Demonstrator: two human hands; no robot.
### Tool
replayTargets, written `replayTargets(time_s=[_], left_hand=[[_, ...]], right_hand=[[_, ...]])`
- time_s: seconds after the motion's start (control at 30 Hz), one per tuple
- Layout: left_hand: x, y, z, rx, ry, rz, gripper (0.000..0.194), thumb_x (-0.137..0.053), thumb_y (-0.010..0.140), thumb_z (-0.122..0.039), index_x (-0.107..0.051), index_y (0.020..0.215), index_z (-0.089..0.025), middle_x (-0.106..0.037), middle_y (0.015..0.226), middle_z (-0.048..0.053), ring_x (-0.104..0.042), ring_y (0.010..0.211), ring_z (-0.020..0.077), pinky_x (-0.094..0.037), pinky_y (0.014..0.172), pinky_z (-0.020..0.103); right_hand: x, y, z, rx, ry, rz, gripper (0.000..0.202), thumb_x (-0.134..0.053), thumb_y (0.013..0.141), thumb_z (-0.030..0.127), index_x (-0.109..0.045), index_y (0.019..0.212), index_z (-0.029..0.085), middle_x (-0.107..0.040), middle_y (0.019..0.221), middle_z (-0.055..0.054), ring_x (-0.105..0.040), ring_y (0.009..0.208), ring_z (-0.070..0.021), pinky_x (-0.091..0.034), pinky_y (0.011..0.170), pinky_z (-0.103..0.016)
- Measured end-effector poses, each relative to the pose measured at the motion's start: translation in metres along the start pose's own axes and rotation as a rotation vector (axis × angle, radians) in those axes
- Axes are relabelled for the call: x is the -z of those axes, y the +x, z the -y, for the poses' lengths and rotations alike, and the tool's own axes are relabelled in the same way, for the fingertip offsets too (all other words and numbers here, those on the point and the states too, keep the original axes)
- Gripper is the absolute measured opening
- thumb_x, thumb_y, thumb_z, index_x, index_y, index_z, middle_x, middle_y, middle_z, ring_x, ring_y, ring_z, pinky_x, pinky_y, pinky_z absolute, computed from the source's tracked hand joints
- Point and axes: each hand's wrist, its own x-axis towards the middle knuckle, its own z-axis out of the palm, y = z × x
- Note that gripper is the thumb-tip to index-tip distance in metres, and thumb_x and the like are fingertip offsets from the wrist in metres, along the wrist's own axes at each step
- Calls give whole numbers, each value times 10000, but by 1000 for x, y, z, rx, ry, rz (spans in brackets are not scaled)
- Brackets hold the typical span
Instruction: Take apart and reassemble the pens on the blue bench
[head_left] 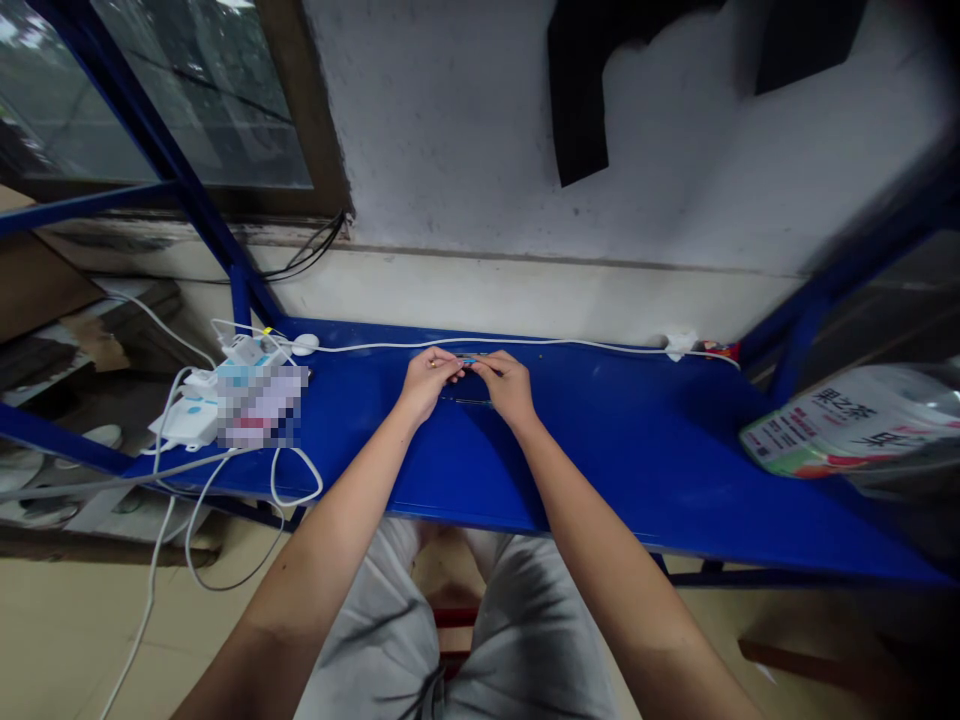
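Over the middle of the blue table (600, 430), my left hand (429, 382) and my right hand (508, 384) meet with their fingertips close together. Between them is a small blue object (469, 361), pinched from both sides; its shape is too small to make out. A dark, thin item with a shiny edge (469, 401) lies on the table just beneath my hands and is partly covered by them.
White power strips with plugs and cables (187, 415) crowd the table's left end, some cables hanging off the front. A white cable (480, 344) runs along the back edge. A large labelled plastic bottle (847, 425) lies at the right. Blue frame posts (240, 300) rise at both sides.
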Motion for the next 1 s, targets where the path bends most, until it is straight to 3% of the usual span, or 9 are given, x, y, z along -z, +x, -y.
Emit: replayTargets(time_s=[0.13, 0.2, 0.27, 0.47, 0.63, 0.73, 0.83, 1.0], left_hand=[[2, 4, 1, 5, -53, -112, 239, -821, 668, -182, -592, 735, -179, -697, 661, 17, -608, 559, 110, -471, 587, 245], [4, 5, -1, 33, -92, -171, 257, -809, 687, -172, -558, 738, -186, -696, 672, 15, -629, 570, 114, -501, 602, 248], [6, 5, -4, 53, -151, -202, 278, -810, 711, -176, -535, 748, -192, -699, 691, 16, -696, 651, 145, -569, 688, 291], [13, 4, -9, 18, -313, -130, 374, -845, 761, -217, -472, 749, -202, -661, 673, 4, -788, 926, 292, -600, 963, 554], [19, 6, -10, -4, -335, -142, 383, -854, 737, -180, -473, 707, -197, -623, 666, -21, -774, 964, 268, -601, 990, 570], [21, 8, -10, -16, -300, -169, 337, -847, 747, -166, -513, 712, -193, -634, 692, -15, -756, 963, 233, -605, 1003, 551], [22, 9, -10, -3, -293, -174, 196, -833, 768, -143, -654, 841, -178, -685, 750, 21, -747, 937, 220, -598, 1026, 549], [21, 9, -7, 23, -280, -111, 188, -819, 812, -156, -745, 985, -144, -723, 807, 70, -745, 926, 217, -569, 1084, 534]], right_hand=[[9, 4, -6, 13, -173, -10, 273, -644, 898, 170, -826, 1095, 221, -762, 1017, -88, -697, 939, -227, -544, 934, -385], [15, 7, -9, -68, -217, -23, 257, -653, 860, 122, -827, 1034, 198, -768, 997, -86, -703, 867, -210, -559, 886, -362], [23, 9, -11, -151, -230, 54, 172, -696, 825, 117, -822, 918, 187, -784, 934, -77, -717, 839, -208, -562, 857, -343], [31, 5, -13, -187, -199, 328, 121, -715, 807, 155, -821, 804, 212, -810, 844, -46, -749, 819, -206, -556, 792, -305], [26, 2, -14, -101, -206, 367, 145, -714, 805, 153, -833, 789, 234, -811, 865, -42, -746, 823, -209, -554, 823, -332], [33, 5, -17, -103, -220, 373, 164, -733, 781, 124, -838, 785, 251, -810, 863, -38, -738, 822, -211, -553, 843, -350], [45, 9, -20, -125, -227, 366, 125, -775, 758, 159, -841, 785, 261, -802, 867, -34, -720, 804, -201, -549, 822, -340], [57, 11, -21, -126, -216, 422, 102, -806, 734, 175, -846, 770, 262, -768, 822, -24, -680, 757, -176, -526, 791, -316]])
